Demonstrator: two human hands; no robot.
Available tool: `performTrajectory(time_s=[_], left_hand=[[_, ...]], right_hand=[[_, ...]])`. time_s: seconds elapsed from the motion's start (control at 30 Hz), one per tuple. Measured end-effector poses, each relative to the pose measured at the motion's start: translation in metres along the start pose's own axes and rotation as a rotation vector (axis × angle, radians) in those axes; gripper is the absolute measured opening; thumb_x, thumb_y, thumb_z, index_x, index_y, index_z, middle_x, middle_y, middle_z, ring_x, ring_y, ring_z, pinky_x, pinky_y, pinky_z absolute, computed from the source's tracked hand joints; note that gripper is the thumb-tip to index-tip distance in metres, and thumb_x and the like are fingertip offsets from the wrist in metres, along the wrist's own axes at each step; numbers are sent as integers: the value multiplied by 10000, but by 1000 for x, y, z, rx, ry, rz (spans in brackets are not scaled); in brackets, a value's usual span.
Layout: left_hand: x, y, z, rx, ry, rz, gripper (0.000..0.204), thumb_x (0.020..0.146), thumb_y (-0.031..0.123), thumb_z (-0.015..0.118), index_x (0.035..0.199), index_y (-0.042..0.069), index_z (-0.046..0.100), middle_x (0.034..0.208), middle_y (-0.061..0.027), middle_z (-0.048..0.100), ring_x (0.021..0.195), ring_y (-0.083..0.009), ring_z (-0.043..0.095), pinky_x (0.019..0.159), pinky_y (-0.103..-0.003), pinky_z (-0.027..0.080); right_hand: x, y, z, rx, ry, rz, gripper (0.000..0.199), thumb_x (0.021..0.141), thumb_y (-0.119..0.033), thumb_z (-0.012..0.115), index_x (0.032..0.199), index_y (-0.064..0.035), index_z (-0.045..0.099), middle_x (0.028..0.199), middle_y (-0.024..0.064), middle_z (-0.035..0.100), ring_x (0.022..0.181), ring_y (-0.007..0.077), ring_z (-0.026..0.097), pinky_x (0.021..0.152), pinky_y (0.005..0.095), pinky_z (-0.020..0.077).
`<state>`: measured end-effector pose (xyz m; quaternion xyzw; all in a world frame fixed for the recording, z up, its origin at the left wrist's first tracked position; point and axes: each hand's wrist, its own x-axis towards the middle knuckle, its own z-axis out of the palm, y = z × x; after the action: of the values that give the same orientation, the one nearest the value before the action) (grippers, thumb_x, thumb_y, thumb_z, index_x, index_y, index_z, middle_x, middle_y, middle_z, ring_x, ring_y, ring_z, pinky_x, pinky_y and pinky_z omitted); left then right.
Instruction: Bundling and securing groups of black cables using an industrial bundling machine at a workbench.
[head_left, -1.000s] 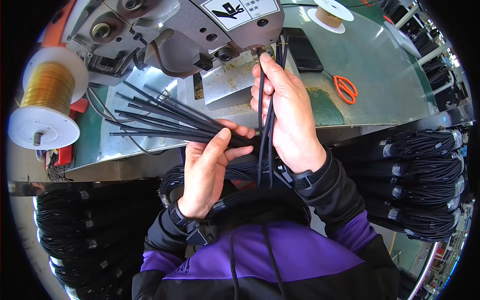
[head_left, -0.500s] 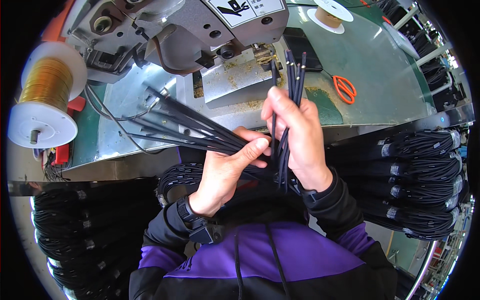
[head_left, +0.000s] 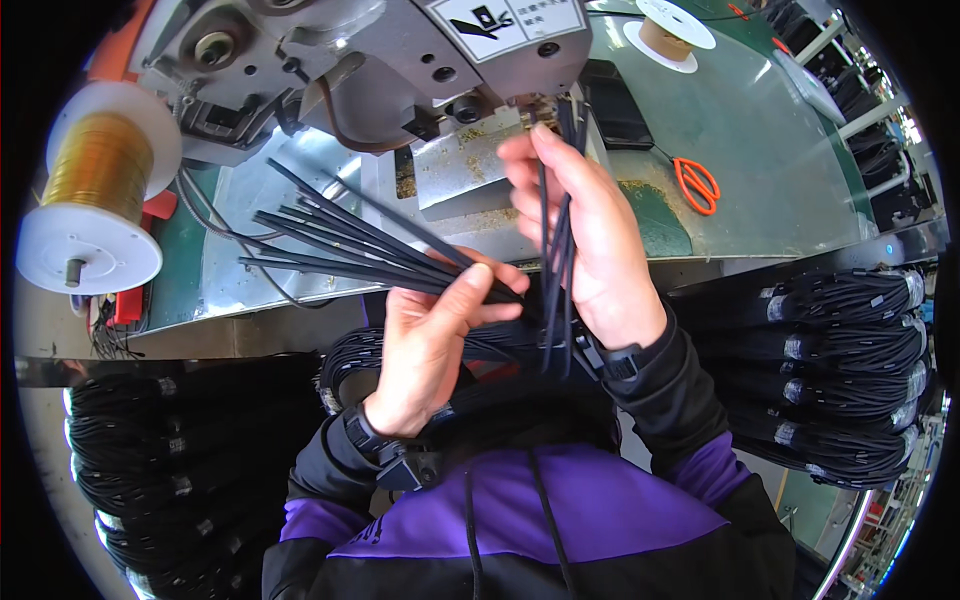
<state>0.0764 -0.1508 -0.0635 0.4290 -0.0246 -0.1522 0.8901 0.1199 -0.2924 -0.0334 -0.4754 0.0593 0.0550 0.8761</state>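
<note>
My left hand (head_left: 425, 340) is closed, thumb over fingers, round a bundle of thin black cords (head_left: 340, 235) whose ends fan out to the left. Beside it, my right hand (head_left: 605, 245) is raised, its fingers curled loosely about a smaller group of black cords (head_left: 557, 270). These stand almost upright along the palm. Their upper ends reach the working head of a grey metal machine (head_left: 385, 75), where the machine partly hides them. A metal block (head_left: 455, 165) sprinkled with golden scraps lies just left of the right fingertips.
A spool of gold-coloured strip (head_left: 100, 165) stands at the left. On the green table are orange-handled scissors (head_left: 695, 185), a black flat device (head_left: 615, 105) and a white spool (head_left: 665, 40). Bundled black cords (head_left: 845, 370) hang at the right, others (head_left: 150, 470) at the left.
My right hand has moved up toward the machine with its cords, and its fingers have loosened. My left hand has shifted slightly left and down, still gripping the fanned bundle.
</note>
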Motion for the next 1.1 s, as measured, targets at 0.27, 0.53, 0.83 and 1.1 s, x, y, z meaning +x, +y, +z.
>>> performTrajectory(time_s=[0.27, 0.53, 0.83, 1.1], left_hand=[[-5, -4, 0, 311, -176, -238, 150, 819, 103, 585, 913, -13, 566, 886, -96, 580, 777, -157, 593, 590, -225, 466], [-9, -5, -4, 287, -218, -128, 193, 834, 179, 571, 897, -3, 584, 850, -56, 560, 807, -147, 577, 635, -242, 457], [-5, -6, 0, 53, -21, -69, 167, 848, 163, 542, 866, -2, 561, 861, -90, 577, 844, -197, 579, 700, -276, 486], [-1, -13, 1, 179, -112, -96, 120, 824, 94, 572, 884, -10, 578, 842, -89, 602, 817, -172, 594, 661, -257, 504]], right_hand=[[-26, 12, -7, -514, -49, -309, 281, 856, -277, 514, 798, -12, 588, 537, -68, 393, 475, 20, 331, 430, 164, 234], [-24, 1, -4, -18, -91, 0, 295, 850, -281, 515, 706, -27, 551, 509, -62, 352, 449, 26, 298, 415, 182, 225], [-2, 4, -1, -30, 4, -9, 287, 846, -288, 527, 865, -5, 564, 519, -73, 350, 449, 20, 304, 408, 183, 218], [-35, 9, -2, -513, -102, -95, 271, 846, -269, 533, 817, -4, 580, 513, -76, 350, 461, 0, 295, 412, 185, 216]])
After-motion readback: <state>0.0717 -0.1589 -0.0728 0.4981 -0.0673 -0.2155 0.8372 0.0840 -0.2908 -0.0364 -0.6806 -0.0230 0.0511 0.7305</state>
